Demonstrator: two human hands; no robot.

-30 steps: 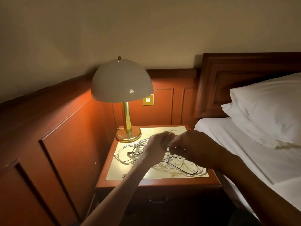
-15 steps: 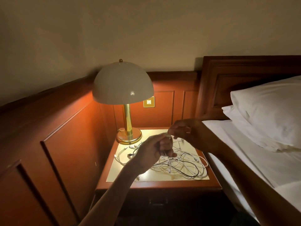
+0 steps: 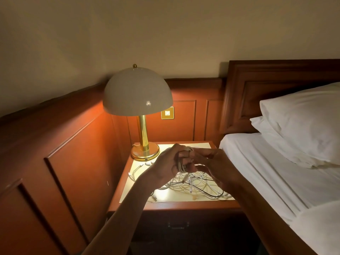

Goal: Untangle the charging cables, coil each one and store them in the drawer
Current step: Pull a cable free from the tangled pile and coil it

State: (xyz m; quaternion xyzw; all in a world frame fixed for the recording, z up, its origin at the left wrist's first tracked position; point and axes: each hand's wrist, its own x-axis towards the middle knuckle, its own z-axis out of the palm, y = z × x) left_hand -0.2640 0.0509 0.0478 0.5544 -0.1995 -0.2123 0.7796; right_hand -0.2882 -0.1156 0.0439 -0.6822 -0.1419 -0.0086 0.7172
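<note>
Wood-panelled walls (image 3: 73,144) and a white-sheeted bed (image 3: 276,172) at right frame the cream-topped wooden bench (image 3: 184,204), with one dark drawer (image 3: 177,225) beneath. On it lies a heap of white charging cables (image 3: 198,184), count unclear, plus one black cable (image 3: 211,196). Just above, the left hand (image 3: 165,166) grips one upright white cable coil (image 3: 182,162); the right hand (image 3: 217,166) fingers pinch its right side, and its tail dangles toward the heap.

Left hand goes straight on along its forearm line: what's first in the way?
Probably the right hand, close against the left hand at the white cable coil. Depth is unclear in one view.
</note>
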